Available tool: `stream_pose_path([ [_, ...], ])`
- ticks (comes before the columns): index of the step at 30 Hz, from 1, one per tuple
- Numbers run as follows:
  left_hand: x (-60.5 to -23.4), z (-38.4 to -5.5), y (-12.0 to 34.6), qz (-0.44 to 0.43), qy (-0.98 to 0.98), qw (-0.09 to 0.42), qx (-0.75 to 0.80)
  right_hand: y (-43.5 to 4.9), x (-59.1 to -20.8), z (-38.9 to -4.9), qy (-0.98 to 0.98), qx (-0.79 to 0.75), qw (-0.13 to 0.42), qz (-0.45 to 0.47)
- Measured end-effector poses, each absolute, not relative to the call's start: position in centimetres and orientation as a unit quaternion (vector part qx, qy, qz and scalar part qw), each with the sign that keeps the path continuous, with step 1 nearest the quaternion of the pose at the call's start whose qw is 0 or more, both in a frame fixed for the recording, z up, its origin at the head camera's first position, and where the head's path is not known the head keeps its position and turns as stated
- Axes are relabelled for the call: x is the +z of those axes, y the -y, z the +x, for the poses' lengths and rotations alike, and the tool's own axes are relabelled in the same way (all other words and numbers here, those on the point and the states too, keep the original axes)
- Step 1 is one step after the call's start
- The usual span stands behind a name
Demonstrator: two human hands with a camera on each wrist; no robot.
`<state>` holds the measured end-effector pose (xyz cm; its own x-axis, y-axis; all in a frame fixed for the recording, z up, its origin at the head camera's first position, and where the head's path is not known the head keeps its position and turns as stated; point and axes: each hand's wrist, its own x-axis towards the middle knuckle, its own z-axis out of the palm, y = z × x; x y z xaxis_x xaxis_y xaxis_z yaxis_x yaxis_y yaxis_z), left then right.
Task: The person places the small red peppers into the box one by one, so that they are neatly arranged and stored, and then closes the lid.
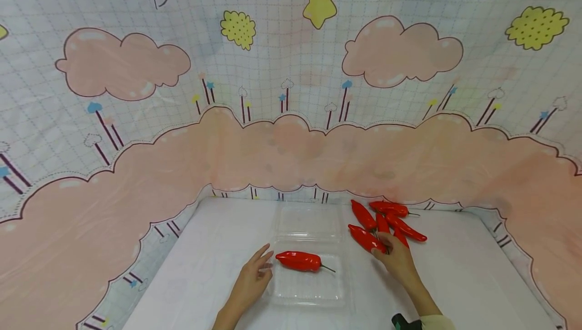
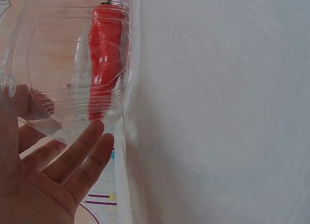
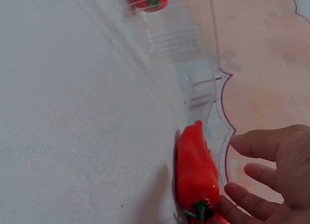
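A clear plastic clamshell box (image 1: 309,299) lies unfolded, its lid (image 1: 309,221) on the far side. In its near half lies one red chili pepper (image 1: 297,261), stem to the right. At the box's left side is my left hand (image 1: 249,282), fingers loosely extended, fingertips right at the wall. My right hand (image 1: 400,260) reaches to a heap of red chili peppers (image 1: 404,226). Its thumb and fingers are spread beside the nearest pepper (image 3: 196,166), whose green stem faces the hand in the right wrist view.
A white table surface (image 1: 195,254) lies under everything. Behind it rises a patterned cloth (image 1: 291,158) with clouds and stars. A dark object (image 1: 404,322) is at the right wrist, by a pale sleeve (image 1: 437,322).
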<state>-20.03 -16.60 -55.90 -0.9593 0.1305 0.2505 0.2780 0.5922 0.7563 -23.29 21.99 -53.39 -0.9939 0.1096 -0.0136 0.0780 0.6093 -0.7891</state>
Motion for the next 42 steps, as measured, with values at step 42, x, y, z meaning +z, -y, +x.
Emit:
stream_pose_path([
  [42, -55.8, -19.9, 16.7, -0.120, 0.887, 0.079, -0.438, -21.3, -56.0, -24.8, 0.907, 0.413, 0.010, -0.081],
])
